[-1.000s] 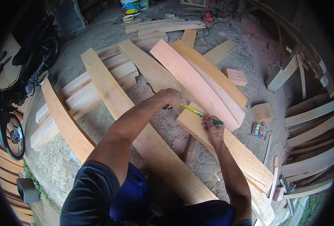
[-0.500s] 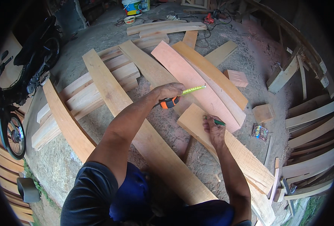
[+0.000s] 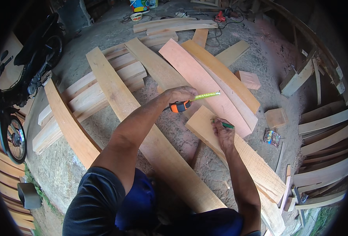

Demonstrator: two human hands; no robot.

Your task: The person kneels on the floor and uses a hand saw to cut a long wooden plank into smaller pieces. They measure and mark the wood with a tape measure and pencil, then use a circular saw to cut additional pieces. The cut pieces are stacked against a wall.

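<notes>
Both hands worked over the plank point(image 3: 236, 153): left hand point(image 3: 180, 95) closed around a tape measure point(image 3: 180, 106) just beyond its far end, right hand point(image 3: 223, 133) pinching a green pencil point(image 3: 225, 125) on it; stiff, heavy-looking timber, probably best gripped by its long edges.

Soft even daylight, sharp centre, strong fisheye bending, black vignetted rim

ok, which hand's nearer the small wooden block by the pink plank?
Right. The right hand rests on a plank just left of the block; the left hand, gripping the tape measure, is farther left.
</notes>
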